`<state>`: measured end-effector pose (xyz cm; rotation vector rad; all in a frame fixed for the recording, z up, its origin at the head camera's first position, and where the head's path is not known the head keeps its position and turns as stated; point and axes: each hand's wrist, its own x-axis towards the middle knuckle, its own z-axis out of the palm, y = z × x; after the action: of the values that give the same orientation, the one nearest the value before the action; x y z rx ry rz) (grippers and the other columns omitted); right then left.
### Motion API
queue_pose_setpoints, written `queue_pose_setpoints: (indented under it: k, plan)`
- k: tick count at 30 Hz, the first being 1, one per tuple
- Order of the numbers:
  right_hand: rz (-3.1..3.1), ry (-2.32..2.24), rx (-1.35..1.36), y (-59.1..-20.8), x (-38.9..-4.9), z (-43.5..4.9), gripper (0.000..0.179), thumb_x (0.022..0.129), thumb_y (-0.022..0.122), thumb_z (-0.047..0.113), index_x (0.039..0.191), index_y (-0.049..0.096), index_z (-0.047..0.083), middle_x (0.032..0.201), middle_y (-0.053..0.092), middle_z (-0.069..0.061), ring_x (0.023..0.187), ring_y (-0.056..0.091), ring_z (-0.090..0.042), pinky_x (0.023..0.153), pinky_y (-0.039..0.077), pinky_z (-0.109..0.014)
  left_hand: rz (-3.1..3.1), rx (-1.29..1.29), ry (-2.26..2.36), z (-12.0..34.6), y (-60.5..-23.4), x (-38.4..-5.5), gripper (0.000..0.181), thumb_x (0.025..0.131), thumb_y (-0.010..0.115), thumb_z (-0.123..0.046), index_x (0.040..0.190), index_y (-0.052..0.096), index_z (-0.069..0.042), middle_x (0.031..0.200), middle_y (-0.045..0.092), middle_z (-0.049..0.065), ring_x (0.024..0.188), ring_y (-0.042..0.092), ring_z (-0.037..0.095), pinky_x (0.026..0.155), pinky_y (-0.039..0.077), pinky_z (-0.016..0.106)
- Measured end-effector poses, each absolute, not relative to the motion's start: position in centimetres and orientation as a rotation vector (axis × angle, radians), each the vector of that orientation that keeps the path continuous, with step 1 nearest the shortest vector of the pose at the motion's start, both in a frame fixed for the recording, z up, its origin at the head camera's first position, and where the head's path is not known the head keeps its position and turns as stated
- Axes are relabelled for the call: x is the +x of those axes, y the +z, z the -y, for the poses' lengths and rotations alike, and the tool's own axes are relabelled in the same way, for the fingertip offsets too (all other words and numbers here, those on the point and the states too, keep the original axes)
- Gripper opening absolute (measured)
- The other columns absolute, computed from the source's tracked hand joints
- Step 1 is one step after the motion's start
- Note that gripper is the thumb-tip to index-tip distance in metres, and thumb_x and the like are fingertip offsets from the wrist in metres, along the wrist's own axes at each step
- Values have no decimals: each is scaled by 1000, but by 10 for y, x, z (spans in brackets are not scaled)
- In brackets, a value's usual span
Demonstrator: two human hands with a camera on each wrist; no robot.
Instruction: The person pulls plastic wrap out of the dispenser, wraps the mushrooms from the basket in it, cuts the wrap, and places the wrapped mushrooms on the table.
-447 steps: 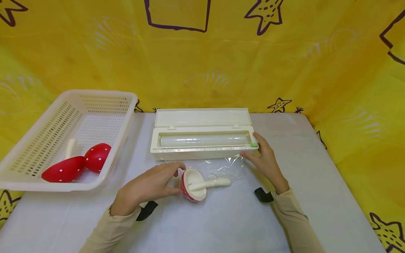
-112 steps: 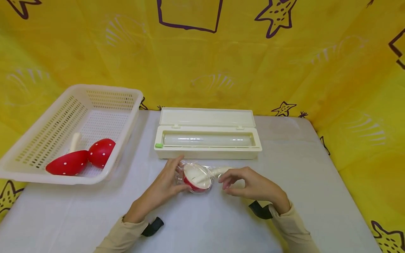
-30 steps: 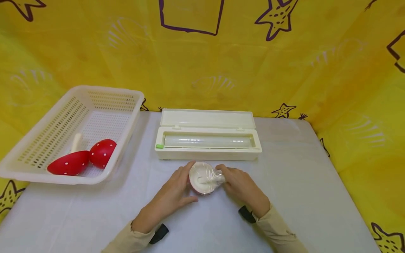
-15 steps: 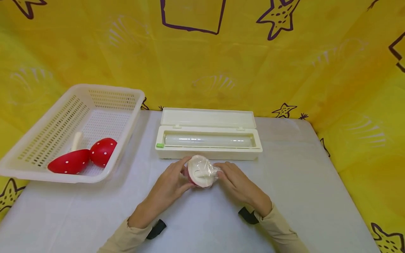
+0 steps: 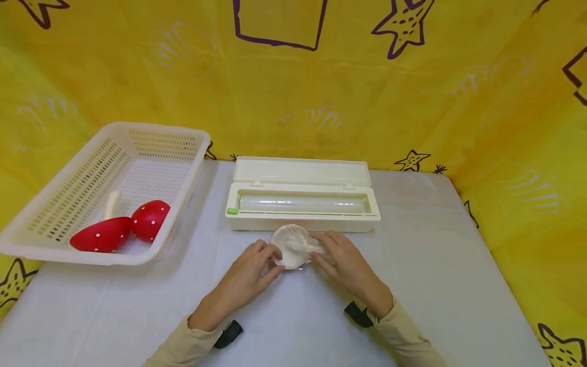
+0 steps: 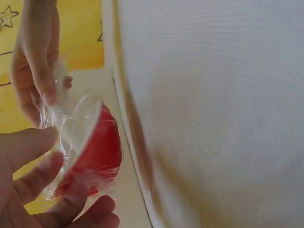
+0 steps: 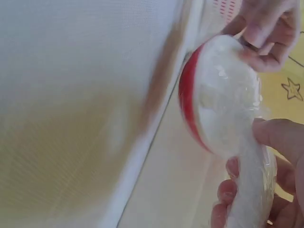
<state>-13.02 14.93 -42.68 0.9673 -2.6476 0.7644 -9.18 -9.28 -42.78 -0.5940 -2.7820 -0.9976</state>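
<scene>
Right fingers curled round wrapped stem, left fingers parted on cap

Along the table's right edge, passage is offered; the far left corner is blocked by the basket, the box's front partly by the held mushroom.

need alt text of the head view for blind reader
A person's right hand grips the wrapped stem of a round white piece while the left hand touches its rim. Behind, an open white box holds a roll; at left, a basket holds red dotted pieces.
</scene>
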Motion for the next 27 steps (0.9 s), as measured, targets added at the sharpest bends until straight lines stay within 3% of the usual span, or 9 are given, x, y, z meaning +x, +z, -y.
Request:
queue_pose_setpoints:
  k: [4,11,17,20,23,27]
  plan:
    - [2576,797,950,-427,-130,-149,41,82,81,16,120,66,8,103,68,-3,89,63,-16,77,55,-32,2830,-375,-1157,92,-427,-92,28,91,73,-27,101,51,-13,84,60,-4,75,53,10,67,45,26]
    - [2478,823,1043,-428,-127,-145,42,73,87,11,110,67,10,92,65,0,73,61,-9,66,55,-22,2917,-67,-1275,91,-429,-97,66,89,71,-45,138,42,-10,77,60,-4,66,51,11,62,42,26]
    - [2522,822,1057,-430,-125,-142,42,73,88,12,109,66,10,97,65,-1,82,65,-11,73,59,-26,2870,-184,-1067,91,-436,-98,45,90,72,-27,128,58,-9,64,49,-5,58,43,9,52,37,23]
    - [2610,917,1028,-431,-126,-143,47,77,86,14,116,61,6,106,65,-4,93,65,-15,82,59,-30,2795,-261,-1019,91,-440,-97,46,85,75,-17,126,55,-9,70,58,-2,62,49,10,55,42,24]
    - [2702,1080,952,-433,-128,-146,49,82,78,7,124,53,1,111,63,-8,101,62,-18,90,56,-35,2740,-315,-1040,91,-441,-96,54,83,76,-11,130,50,-9,87,69,7,74,60,17,65,51,32]
    - [2814,1223,875,-435,-132,-149,52,83,68,-2,130,47,-1,112,59,-8,102,56,-18,91,53,-36,2760,-368,-1129,91,-441,-97,61,83,76,-7,136,44,-9,107,70,14,93,65,26,78,55,42]
